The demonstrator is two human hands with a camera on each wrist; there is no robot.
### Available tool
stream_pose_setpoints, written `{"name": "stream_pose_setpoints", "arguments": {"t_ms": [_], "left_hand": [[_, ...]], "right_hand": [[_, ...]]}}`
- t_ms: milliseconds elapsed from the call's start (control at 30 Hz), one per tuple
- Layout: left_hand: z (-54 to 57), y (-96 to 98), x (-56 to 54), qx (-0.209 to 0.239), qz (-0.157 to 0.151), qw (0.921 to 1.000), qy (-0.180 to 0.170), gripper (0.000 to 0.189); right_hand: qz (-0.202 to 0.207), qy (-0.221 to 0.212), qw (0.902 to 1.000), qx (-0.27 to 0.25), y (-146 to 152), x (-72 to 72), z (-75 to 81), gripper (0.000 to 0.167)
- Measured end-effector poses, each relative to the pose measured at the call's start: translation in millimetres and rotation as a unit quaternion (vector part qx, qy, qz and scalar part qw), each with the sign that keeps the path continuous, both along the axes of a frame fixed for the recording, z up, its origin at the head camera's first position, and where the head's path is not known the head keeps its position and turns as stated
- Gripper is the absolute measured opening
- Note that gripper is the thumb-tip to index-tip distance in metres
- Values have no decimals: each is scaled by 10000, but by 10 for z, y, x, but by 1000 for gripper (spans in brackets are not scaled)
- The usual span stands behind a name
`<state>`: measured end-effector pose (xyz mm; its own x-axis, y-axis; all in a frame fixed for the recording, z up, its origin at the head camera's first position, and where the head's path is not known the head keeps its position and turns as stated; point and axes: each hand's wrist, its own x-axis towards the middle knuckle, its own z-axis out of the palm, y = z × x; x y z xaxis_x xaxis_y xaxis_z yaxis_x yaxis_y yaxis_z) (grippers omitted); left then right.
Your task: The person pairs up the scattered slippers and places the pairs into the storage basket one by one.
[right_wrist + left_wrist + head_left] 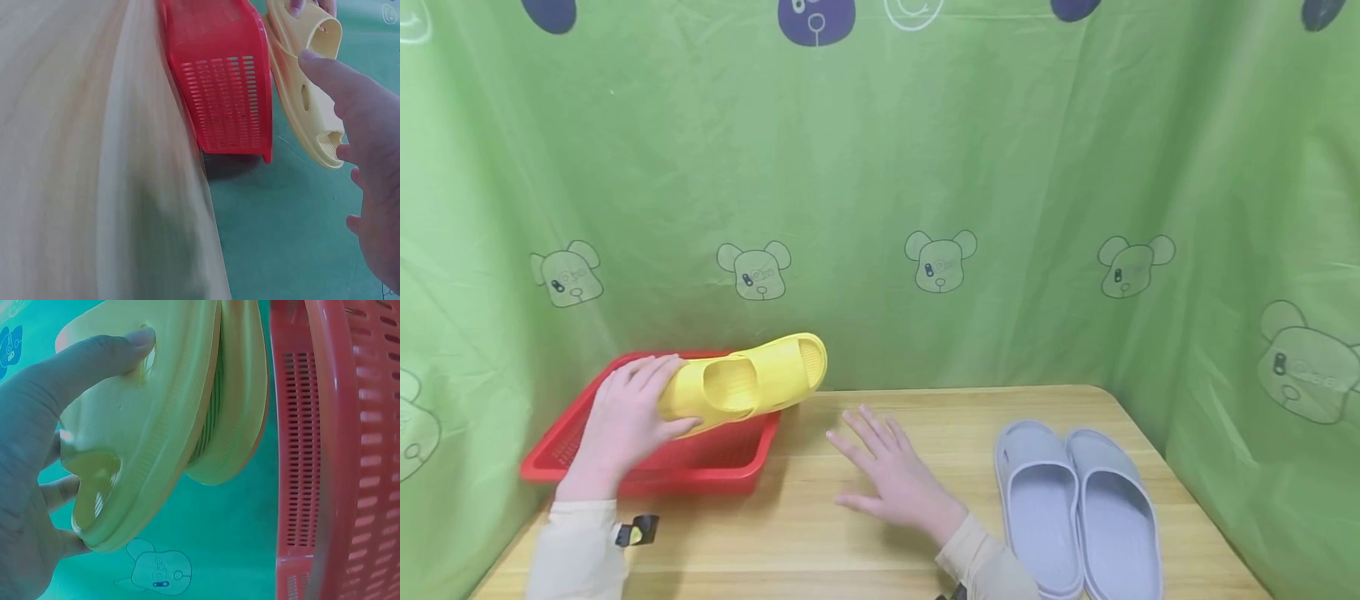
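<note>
- Gripping two yellow slippers (778, 375) together, the left hand (628, 408) curls its thumb and fingers round one end.
- Spreading its fingers wide, the right hand (898, 492) is free over the bench (820, 542).
- One red basket (700, 481) sits beneath the yellow slippers.
- Two grey slippers (1045, 525) lie side by side at the bench's right.
</note>
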<state>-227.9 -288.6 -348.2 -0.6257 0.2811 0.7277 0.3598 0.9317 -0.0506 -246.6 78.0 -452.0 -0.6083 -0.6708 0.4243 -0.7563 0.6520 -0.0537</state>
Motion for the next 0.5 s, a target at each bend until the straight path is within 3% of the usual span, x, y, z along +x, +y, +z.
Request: {"name": "stream_pose_setpoints", "arguments": {"t_ms": [500], "left_hand": [[18, -173, 60, -13, 83, 9999, 92, 84]], "right_hand": [[267, 80, 9996, 40, -195, 10, -13, 80]]}}
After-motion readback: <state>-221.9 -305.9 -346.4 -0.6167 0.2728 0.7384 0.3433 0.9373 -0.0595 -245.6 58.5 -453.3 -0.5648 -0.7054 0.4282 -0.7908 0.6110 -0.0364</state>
